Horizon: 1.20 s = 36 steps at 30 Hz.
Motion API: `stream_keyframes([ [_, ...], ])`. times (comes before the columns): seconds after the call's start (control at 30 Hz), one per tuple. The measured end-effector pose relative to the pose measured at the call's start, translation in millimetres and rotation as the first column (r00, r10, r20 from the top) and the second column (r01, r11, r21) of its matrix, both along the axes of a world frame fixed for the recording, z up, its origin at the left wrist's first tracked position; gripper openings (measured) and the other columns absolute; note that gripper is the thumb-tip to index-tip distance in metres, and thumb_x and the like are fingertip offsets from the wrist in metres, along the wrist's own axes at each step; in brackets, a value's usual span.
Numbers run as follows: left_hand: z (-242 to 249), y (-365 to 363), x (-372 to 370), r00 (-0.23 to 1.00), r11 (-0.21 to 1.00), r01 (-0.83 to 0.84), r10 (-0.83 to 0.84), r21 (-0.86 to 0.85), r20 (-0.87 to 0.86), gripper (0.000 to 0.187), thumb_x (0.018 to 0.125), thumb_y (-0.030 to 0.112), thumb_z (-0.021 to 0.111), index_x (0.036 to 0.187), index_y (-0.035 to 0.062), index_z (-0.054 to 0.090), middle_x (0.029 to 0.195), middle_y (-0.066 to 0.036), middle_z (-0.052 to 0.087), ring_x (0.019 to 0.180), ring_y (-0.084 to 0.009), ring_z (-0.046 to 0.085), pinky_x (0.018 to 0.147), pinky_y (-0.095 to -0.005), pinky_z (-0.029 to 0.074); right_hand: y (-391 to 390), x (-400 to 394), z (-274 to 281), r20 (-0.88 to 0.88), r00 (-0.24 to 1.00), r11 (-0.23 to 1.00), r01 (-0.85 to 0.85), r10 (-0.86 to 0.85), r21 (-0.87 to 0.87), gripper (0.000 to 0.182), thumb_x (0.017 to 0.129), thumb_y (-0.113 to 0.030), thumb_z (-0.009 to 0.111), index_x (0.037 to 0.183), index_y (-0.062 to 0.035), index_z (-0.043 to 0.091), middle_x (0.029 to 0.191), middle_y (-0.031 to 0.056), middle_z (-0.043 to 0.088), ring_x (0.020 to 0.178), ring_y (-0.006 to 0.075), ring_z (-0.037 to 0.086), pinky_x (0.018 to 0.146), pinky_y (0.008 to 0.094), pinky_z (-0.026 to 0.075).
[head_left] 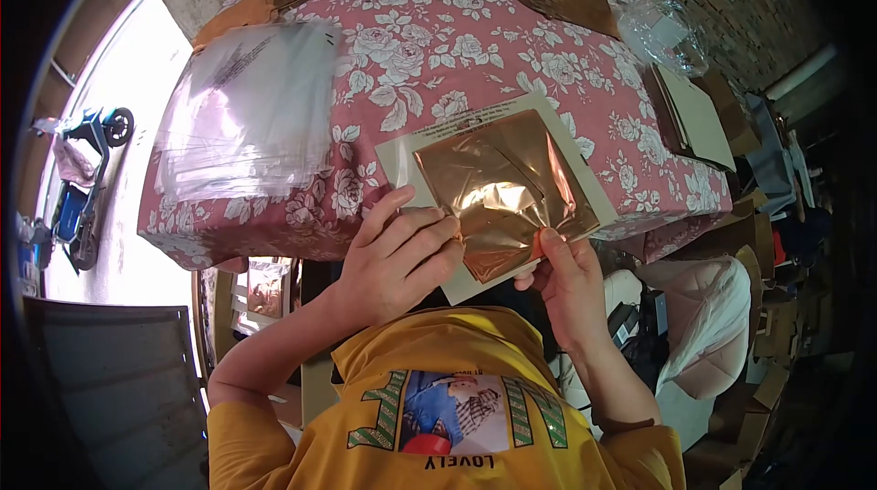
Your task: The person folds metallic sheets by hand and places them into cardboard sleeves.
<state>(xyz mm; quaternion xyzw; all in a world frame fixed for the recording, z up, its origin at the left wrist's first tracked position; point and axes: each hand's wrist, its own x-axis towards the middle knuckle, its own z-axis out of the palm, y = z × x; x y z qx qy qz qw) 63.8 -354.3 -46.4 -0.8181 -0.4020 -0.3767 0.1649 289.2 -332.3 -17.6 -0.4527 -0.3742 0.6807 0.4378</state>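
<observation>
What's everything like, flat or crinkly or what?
Gold sheet: shiny, creased
Pale card: printed, partly covered by the gold sheet
Clear bags: piled flat
Flowery cloth: spread over the table
Left hand: fingers bent, at the sheet's edge
Right hand: pinching the sheet's lower edge

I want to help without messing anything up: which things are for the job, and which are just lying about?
For the job:
- shiny copper-coloured sheet, held by the left hand and right hand
- pale card under it
- maybe the clear plastic bags

Just lying about, I think:
- scooter
- crumpled clear plastic
</observation>
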Motion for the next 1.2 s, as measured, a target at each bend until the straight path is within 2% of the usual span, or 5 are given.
stream_keyframes([
  [0.27, 50, 2, -24, 0.951, 0.859, 0.287, -0.308, -0.424, 0.021, 0.071, 0.079, 0.064, 0.066, 0.122, 0.0079, 0.065, 0.107, -0.01, 0.063, 0.102, -0.0276, 0.06, 0.109, -0.0532, 0.029, -3, 1, -1, 0.02, 0.999, 1.0, -0.027, 0.027, 0.0, 0.023, 0.104, -0.026, 0.05, 0.091, -0.0063, 0.051, 0.079, 0.0043, 0.057, 0.068, 0.013, 0.061, 0.063, 0.0277, 0.053],
  [0.47, 65, 47, -25, 0.97, 0.849, 0.021, 0.111, -0.528, 0.218, 0.054, 0.101, 0.033, 0.047, 0.141, -0.0028, 0.043, 0.118, -0.023, 0.057, 0.108, -0.0388, 0.053, 0.097, -0.0418, 0.041, -6, 1, -5, -0.005, 1.0, 1.0, -0.023, 0.022, -0.012, 0.019, 0.102, -0.024, 0.055, 0.095, -0.0066, 0.056, 0.081, 0.0049, 0.062, 0.067, 0.0135, 0.059, 0.063, 0.0281, 0.049],
  [0.57, 53, 61, -19, 0.989, 0.834, -0.1, 0.145, -0.543, 0.042, 0.055, 0.101, 0.036, 0.047, 0.142, -0.0009, 0.042, 0.118, -0.022, 0.054, 0.111, -0.0367, 0.052, 0.097, -0.0411, 0.041, -6, -1, -5, -0.008, 1.0, 1.0, -0.007, 0.007, -0.008, 0.019, 0.102, -0.025, 0.055, 0.096, -0.0066, 0.056, 0.081, 0.0046, 0.062, 0.067, 0.0136, 0.059, 0.063, 0.028, 0.05],
  [1.1, 44, 49, -21, 0.981, 0.881, 0.045, 0.05, -0.471, 0.188, 0.051, 0.096, 0.029, 0.057, 0.136, -0.0025, 0.049, 0.109, -0.02, 0.054, 0.105, -0.0363, 0.051, 0.092, -0.0433, 0.043, -3, -9, -12, -0.05, 0.998, 0.999, 0.029, -0.031, -0.04, 0.023, 0.1, -0.028, 0.058, 0.103, -0.0047, 0.056, 0.09, 0.0017, 0.061, 0.069, 0.0107, 0.06, 0.058, 0.0266, 0.057],
  [1.2, 47, 33, -23, 0.982, 0.933, -0.065, 0.123, -0.353, 0.144, 0.043, 0.098, 0.017, 0.052, 0.137, 0.0011, 0.05, 0.124, -0.018, 0.052, 0.113, -0.0339, 0.05, 0.097, -0.0395, 0.042, -4, -13, -9, -0.051, 0.996, 0.997, 0.067, -0.069, -0.042, 0.023, 0.099, -0.028, 0.059, 0.104, -0.0053, 0.057, 0.09, 0.0016, 0.061, 0.068, 0.0106, 0.06, 0.058, 0.0262, 0.057],
])
